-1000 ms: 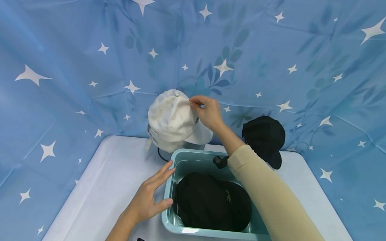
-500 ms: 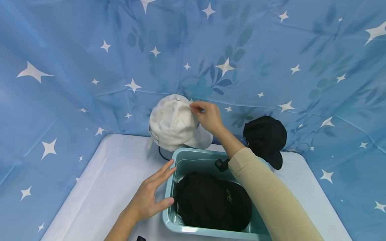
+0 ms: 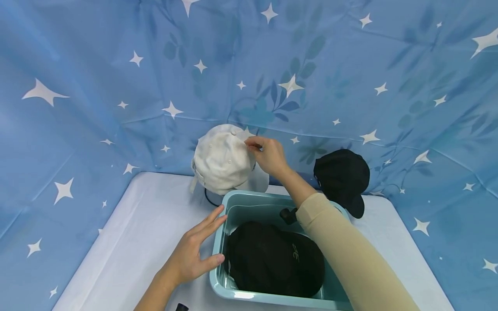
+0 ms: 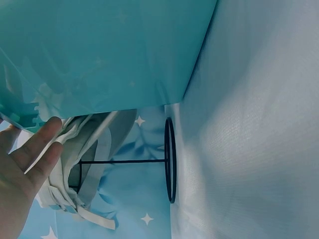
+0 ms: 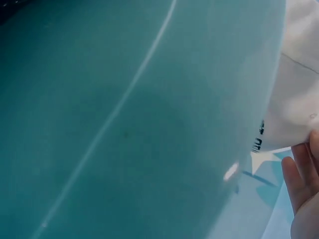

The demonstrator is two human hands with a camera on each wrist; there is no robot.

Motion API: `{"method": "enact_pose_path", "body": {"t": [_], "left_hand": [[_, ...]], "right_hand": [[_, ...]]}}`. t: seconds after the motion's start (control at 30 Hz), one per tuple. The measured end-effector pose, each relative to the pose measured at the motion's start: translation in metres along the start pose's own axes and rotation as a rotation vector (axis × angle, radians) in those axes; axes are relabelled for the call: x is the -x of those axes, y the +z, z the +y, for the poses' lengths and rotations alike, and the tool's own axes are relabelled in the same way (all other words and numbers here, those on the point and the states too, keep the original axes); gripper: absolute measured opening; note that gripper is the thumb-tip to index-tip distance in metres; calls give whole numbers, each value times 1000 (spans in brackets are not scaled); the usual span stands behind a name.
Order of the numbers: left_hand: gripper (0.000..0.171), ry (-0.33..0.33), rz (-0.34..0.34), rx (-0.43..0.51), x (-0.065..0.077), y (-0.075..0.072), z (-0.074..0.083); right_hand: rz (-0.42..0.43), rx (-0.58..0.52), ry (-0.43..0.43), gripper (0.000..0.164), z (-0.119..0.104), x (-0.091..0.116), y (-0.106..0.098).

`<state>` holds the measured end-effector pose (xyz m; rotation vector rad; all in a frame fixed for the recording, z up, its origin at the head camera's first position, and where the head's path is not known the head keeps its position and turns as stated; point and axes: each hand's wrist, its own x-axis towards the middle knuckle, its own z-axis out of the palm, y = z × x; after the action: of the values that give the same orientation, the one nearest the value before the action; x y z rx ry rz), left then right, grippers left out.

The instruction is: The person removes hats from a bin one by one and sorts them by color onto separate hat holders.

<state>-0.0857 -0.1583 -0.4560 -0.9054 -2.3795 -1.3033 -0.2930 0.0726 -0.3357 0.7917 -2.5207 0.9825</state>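
Observation:
A white baseball cap [image 3: 221, 160] with dark lettering on its front sits on a black wire stand [image 4: 169, 162] behind the bin. My right hand [image 3: 268, 155] pinches the front of its crown between thumb and fingers. In the right wrist view, the fingers [image 5: 304, 174] meet the white cloth beside the lettering. My left hand [image 3: 194, 255] is spread at the left rim of the teal plastic bin [image 3: 241, 296], fingertips and thumb right at the edge. Inside the bin lies a black cap [image 3: 264, 259] with a small gold emblem, brim to the right.
Another black cap [image 3: 342, 179] is perched at the back right, brim downward. A small black rounded object [image 3: 288, 215] shows by the bin's far wall, partly behind my right sleeve [image 3: 342, 242]. The white table [image 3: 155, 203] ends against a blue star-patterned curtain [image 3: 116, 86].
The white cap has sunk a little and tipped, its lettering now mostly behind my right hand. That hand has moved slightly down with it. My left hand stays at the rim.

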Motion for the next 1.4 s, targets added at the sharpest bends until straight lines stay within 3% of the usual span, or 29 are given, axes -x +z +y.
{"method": "enact_pose_path", "body": {"t": [0.27, 0.8, 1.23, 1.4], "left_hand": [[79, -10, -4, 0, 1, 1, -1], [79, -30, -16, 9, 0, 0, 0], [80, -9, -11, 19, 0, 1, 0], [79, -5, -8, 14, 0, 0, -1]], "right_hand": [[-47, 14, 1, 21, -6, 1, -14], [-101, 45, 32, 29, -28, 11, -69], [-115, 175, 0, 35, -38, 21, -119], [-119, 195, -60, 35, -39, 30, -134]]}}
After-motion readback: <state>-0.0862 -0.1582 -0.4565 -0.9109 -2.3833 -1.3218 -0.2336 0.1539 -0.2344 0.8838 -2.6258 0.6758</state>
